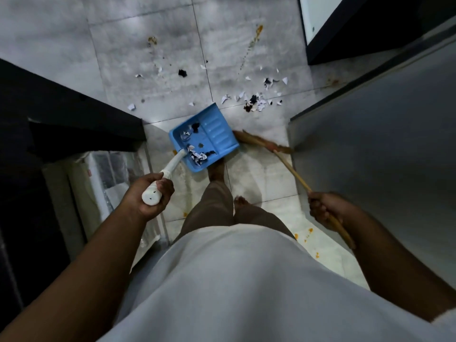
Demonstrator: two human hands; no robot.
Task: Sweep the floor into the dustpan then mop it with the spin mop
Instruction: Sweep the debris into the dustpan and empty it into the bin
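Partly swept: dustpan (204, 137) holds some scraps, more paper bits (256, 99) beyond it. Left hand (150, 193) grips pan handle, right hand (325, 208) grips broom (261, 141); mopping not begun.

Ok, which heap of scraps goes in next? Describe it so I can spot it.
Start at the blue dustpan held by the left hand. Look just beyond its open lip, to the right, on the grey tile. The heap is the densest cluster, white paper mixed with black and brown bits.
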